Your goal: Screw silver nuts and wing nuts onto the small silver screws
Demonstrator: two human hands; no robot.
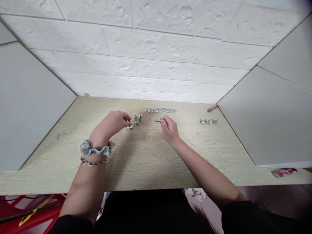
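My left hand (pixel 118 123), with a scrunchie (pixel 96 149) and a chain bracelet (pixel 94 162) on its wrist, reaches over a small stack of round silver washers (pixel 130 127). Its thumb and fingertips are pinched at the top of the stack, seemingly on a washer. In my right hand (pixel 169 129) a metal bolt (pixel 158 121) is gripped, its shank pointing left; the fist hides its other end. Between the hands, several short metal nuts (pixel 136 122) stand close to the washers.
A row of silver bolts (pixel 161 110) stands along the back. Wing nuts (pixel 208 121) sit to the right, below a red battery (pixel 213 108). Another red battery (pixel 284 172) lies near the front right edge. Grey panels (pixel 275 117) and a white brick wall (pixel 146 68) enclose the wooden tabletop (pixel 146 162).
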